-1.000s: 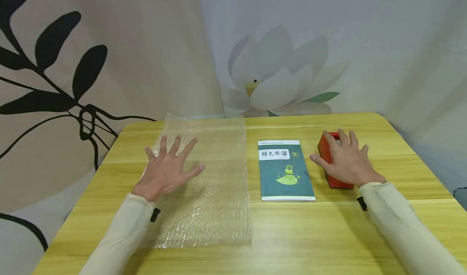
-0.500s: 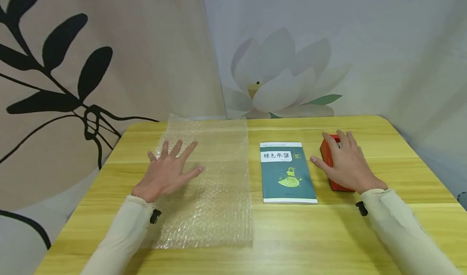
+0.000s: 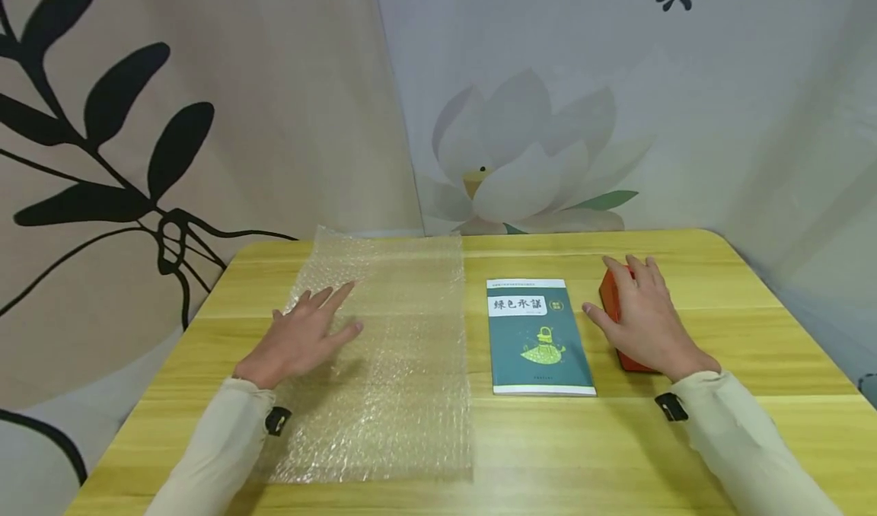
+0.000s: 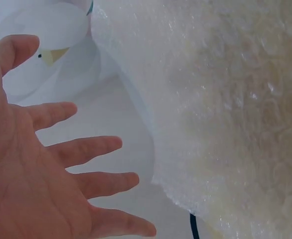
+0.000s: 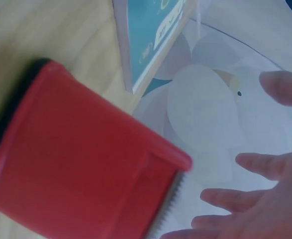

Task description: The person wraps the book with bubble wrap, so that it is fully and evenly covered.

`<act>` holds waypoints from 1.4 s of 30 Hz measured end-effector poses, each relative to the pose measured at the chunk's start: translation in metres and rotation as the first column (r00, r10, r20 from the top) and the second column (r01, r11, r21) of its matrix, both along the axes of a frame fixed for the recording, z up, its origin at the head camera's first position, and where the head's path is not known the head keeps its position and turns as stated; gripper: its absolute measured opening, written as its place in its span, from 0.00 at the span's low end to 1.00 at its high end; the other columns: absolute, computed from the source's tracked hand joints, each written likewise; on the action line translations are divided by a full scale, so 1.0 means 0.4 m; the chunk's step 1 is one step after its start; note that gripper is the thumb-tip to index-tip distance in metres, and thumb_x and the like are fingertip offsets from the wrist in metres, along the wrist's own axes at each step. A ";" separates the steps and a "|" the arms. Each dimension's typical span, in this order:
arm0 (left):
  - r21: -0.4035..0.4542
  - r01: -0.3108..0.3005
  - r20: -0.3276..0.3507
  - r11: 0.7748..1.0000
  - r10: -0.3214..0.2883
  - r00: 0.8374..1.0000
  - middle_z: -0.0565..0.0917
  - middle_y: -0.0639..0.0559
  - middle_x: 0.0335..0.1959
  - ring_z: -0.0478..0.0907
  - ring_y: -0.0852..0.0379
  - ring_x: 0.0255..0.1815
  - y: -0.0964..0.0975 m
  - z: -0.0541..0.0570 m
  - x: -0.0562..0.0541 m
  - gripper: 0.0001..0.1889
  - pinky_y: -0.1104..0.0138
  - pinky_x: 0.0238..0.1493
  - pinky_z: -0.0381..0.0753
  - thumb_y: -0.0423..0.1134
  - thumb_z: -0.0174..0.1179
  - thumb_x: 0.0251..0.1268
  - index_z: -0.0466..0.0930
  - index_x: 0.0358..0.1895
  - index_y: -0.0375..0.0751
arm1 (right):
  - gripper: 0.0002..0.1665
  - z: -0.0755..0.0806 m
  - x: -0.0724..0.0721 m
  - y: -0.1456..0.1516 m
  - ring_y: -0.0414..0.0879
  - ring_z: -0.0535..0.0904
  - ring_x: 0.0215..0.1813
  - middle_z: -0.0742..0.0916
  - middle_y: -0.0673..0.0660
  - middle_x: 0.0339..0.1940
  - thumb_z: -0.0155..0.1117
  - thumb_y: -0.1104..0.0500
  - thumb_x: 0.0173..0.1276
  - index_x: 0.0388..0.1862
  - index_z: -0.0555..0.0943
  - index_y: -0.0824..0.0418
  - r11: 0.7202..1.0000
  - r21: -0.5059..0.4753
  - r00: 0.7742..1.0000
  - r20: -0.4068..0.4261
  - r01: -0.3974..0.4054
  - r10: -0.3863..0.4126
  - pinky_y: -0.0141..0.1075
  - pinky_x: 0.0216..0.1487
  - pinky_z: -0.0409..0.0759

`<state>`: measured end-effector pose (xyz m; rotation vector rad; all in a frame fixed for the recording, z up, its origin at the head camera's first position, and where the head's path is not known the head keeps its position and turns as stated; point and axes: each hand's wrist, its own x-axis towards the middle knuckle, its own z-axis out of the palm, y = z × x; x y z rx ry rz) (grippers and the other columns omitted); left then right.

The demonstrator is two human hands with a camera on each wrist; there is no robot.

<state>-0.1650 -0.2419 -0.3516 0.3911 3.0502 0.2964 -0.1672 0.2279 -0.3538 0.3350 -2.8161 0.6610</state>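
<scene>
My left hand [image 3: 294, 341] hovers with spread fingers over the left part of a clear bubble wrap sheet [image 3: 404, 364]. In the left wrist view that palm [image 4: 46, 164] holds nothing and is apart from the bubble wrap [image 4: 225, 124]. On the right, my right hand [image 3: 647, 326] hangs above a red tape dispenser [image 3: 608, 299] and hides much of it. The right wrist view shows the dispenser's red body [image 5: 81, 159] and serrated metal cutter [image 5: 168, 204], with the straight fingers apart from it. Between the hands lies a teal book [image 3: 541, 348] with a white title label.
Everything lies on a yellow wood-grain table [image 3: 534, 455]. Behind it hangs a pale curtain [image 3: 315, 105] printed with dark leaves and a white lotus. The bubble wrap's far edge reaches the table's back edge. Black bands [image 3: 277, 421] show at both wrists.
The head view has tilted up a little, so the table sits lower in it. My left hand has drawn slightly left and towards me. The book, wrap and dispenser stay in place.
</scene>
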 end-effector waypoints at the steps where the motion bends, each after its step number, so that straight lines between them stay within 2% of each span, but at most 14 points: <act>1: 0.001 0.001 -0.002 1.000 -0.001 1.000 0.60 0.32 0.78 0.55 0.19 0.75 -0.001 0.000 0.000 0.40 0.16 0.59 0.51 0.69 0.38 0.75 0.46 0.82 0.55 | 0.47 0.003 0.002 0.001 0.81 0.47 0.77 0.60 0.81 0.75 0.67 0.51 0.68 0.77 0.57 0.68 1.000 0.004 1.000 0.006 0.005 -0.005 0.76 0.71 0.52; 4: 0.011 0.001 -0.001 1.000 -0.001 1.000 0.61 0.32 0.78 0.56 0.21 0.76 -0.006 0.002 -0.002 0.40 0.17 0.59 0.52 0.70 0.38 0.75 0.46 0.82 0.55 | 0.47 0.014 0.012 0.000 0.81 0.49 0.76 0.60 0.80 0.76 0.68 0.51 0.68 0.77 0.57 0.67 1.000 0.008 1.000 -0.005 -0.001 0.001 0.78 0.66 0.58; 7: 0.020 -0.004 0.009 1.000 0.004 1.000 0.59 0.33 0.79 0.56 0.23 0.77 -0.014 0.003 -0.004 0.41 0.17 0.59 0.52 0.70 0.38 0.74 0.45 0.82 0.54 | 0.46 0.021 0.020 -0.007 0.80 0.54 0.75 0.61 0.79 0.75 0.68 0.52 0.68 0.77 0.58 0.67 0.999 0.017 0.998 -0.045 -0.041 0.042 0.77 0.63 0.63; 11: 0.032 -0.015 0.027 0.999 0.014 1.000 0.58 0.34 0.80 0.55 0.25 0.78 -0.027 0.004 -0.006 0.42 0.16 0.59 0.51 0.70 0.37 0.74 0.44 0.83 0.54 | 0.44 0.022 0.028 -0.021 0.79 0.56 0.75 0.64 0.77 0.74 0.69 0.53 0.67 0.75 0.61 0.67 0.996 0.024 0.991 -0.092 -0.092 0.093 0.75 0.64 0.65; 16: 0.060 -0.022 0.050 0.998 0.019 0.999 0.56 0.35 0.80 0.54 0.27 0.79 -0.037 0.005 -0.006 0.41 0.17 0.60 0.51 0.70 0.37 0.74 0.44 0.83 0.54 | 0.44 0.016 0.034 -0.032 0.76 0.57 0.76 0.65 0.75 0.75 0.71 0.55 0.65 0.75 0.63 0.67 0.991 0.014 0.986 -0.103 -0.132 0.132 0.73 0.68 0.64; 21: 0.091 -0.032 0.066 0.995 0.026 0.998 0.55 0.35 0.81 0.53 0.27 0.79 -0.048 0.008 -0.008 0.40 0.20 0.63 0.53 0.68 0.39 0.76 0.44 0.83 0.53 | 0.45 0.011 0.037 -0.042 0.72 0.57 0.77 0.62 0.73 0.77 0.70 0.54 0.66 0.76 0.61 0.66 0.989 0.002 0.988 -0.038 -0.150 0.150 0.71 0.69 0.63; 26: 0.120 -0.025 0.065 0.992 0.018 0.998 0.55 0.34 0.81 0.53 0.27 0.79 -0.059 0.015 -0.014 0.40 0.26 0.68 0.58 0.65 0.41 0.77 0.45 0.82 0.49 | 0.46 0.004 0.042 -0.057 0.70 0.56 0.78 0.60 0.71 0.80 0.70 0.52 0.68 0.78 0.60 0.63 0.988 -0.007 0.987 0.032 -0.157 0.157 0.70 0.66 0.69; 35: 0.167 -0.049 0.110 0.985 0.031 0.993 0.54 0.34 0.81 0.52 0.26 0.79 -0.069 0.011 -0.016 0.40 0.27 0.70 0.55 0.68 0.36 0.77 0.45 0.82 0.49 | 0.45 -0.017 0.047 -0.084 0.69 0.57 0.78 0.60 0.69 0.80 0.70 0.51 0.67 0.78 0.61 0.61 0.985 -0.010 0.981 0.083 -0.173 0.173 0.68 0.65 0.72; 42: 0.192 -0.090 0.159 0.977 0.060 0.986 0.53 0.33 0.81 0.49 0.26 0.79 -0.083 0.011 -0.038 0.41 0.27 0.71 0.51 0.67 0.33 0.78 0.45 0.82 0.46 | 0.44 -0.032 0.044 -0.099 0.68 0.61 0.77 0.62 0.68 0.80 0.70 0.50 0.67 0.77 0.63 0.60 0.981 -0.056 0.974 0.116 -0.188 0.194 0.67 0.65 0.73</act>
